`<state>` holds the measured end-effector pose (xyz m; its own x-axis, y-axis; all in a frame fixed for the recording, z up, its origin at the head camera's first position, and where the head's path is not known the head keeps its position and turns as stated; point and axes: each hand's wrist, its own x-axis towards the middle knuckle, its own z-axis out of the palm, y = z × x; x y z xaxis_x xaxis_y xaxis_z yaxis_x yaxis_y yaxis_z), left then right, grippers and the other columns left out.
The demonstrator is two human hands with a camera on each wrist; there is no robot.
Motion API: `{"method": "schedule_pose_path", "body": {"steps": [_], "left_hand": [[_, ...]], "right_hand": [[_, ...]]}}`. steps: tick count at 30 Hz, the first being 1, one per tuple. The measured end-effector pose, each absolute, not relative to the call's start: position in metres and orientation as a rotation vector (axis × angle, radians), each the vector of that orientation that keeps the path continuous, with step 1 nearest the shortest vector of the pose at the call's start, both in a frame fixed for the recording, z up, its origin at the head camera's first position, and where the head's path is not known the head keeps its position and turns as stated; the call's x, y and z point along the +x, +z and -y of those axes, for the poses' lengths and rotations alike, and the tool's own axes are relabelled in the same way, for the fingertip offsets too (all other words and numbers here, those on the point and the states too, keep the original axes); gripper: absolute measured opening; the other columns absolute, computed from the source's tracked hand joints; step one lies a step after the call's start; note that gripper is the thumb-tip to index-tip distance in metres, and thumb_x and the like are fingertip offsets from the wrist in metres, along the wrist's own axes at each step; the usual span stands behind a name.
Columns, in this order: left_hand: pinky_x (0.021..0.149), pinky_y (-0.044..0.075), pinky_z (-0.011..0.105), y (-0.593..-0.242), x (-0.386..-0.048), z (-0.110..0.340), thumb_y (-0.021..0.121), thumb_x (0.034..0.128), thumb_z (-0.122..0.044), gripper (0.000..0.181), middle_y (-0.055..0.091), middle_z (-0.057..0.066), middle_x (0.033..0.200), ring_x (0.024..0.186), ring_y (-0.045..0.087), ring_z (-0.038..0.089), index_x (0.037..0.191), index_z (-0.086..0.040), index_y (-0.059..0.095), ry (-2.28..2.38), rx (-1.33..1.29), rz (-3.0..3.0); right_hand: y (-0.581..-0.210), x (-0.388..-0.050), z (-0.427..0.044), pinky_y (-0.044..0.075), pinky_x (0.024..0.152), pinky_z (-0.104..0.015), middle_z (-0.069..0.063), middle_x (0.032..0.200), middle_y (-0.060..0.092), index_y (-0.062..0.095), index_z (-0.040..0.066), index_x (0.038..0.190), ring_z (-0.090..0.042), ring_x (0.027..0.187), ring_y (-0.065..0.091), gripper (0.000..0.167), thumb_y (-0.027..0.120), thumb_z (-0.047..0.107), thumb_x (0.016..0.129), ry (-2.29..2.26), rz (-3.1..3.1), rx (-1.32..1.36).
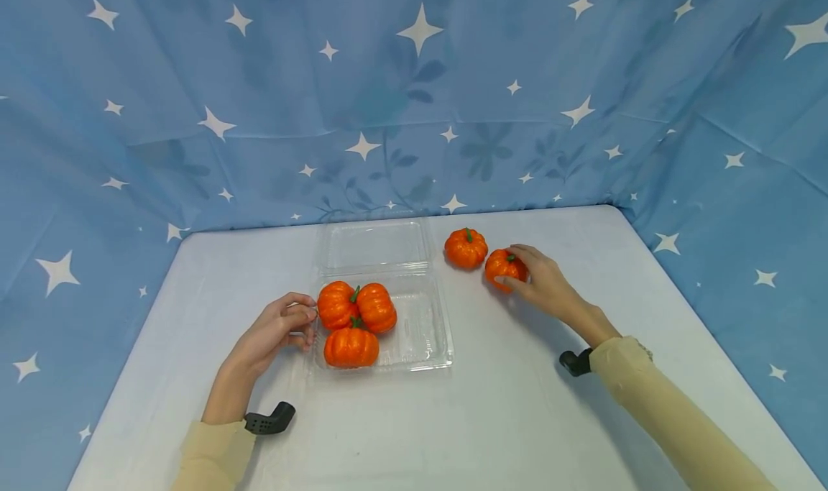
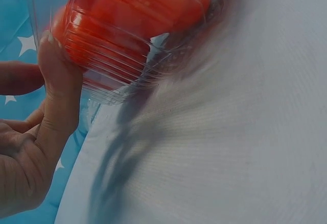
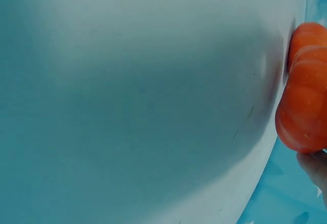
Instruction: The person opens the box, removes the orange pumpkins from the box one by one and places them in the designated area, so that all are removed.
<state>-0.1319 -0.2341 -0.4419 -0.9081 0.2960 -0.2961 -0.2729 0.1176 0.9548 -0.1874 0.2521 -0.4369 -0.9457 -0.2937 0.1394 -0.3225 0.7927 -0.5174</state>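
Three orange pumpkins lie together in the left part of a clear plastic container. At the container's left wall is the left hand; in the left wrist view its thumb touches the clear wall. On the table to the right, the right hand holds a pumpkin between thumb and fingers. Just behind and left of it sits another pumpkin. In the right wrist view a fingertip touches the held pumpkin, with the other pumpkin beyond.
The container's hinged lid lies folded back behind it. A white table carries everything, and a blue curtain with white stars hangs along its back and sides. Each wrist wears a black device.
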Motion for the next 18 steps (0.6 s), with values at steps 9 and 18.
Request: {"method": "schedule_pose_path", "body": {"steps": [9, 18], "left_hand": [[0.060, 0.057, 0.029, -0.443, -0.132, 0.233, 0.054, 0.1023, -0.008, 0.032, 0.062, 0.001, 0.081, 0.066, 0.060, 0.013, 0.127, 0.008, 0.041, 1.849, 0.010, -1.985], [0.060, 0.057, 0.029, -0.443, -0.133, 0.233, 0.053, 0.1024, -0.007, 0.032, 0.061, 0.002, 0.082, 0.065, 0.060, 0.014, 0.127, 0.009, 0.041, 1.848, 0.005, -1.989]], "right_hand": [[-0.442, -0.202, -0.259, 0.044, 0.110, -0.061, -0.032, 0.145, 0.046, 0.048, -0.012, 0.142, -0.050, 0.133, 0.048, 0.065, 0.076, 0.022, 0.094, 0.825, 2.966, 0.387], [-0.439, -0.218, -0.262, 0.040, 0.113, -0.062, -0.034, 0.147, 0.042, 0.044, -0.014, 0.144, -0.051, 0.134, 0.045, 0.068, 0.072, 0.026, 0.096, 0.757, 3.046, 0.352]]}}
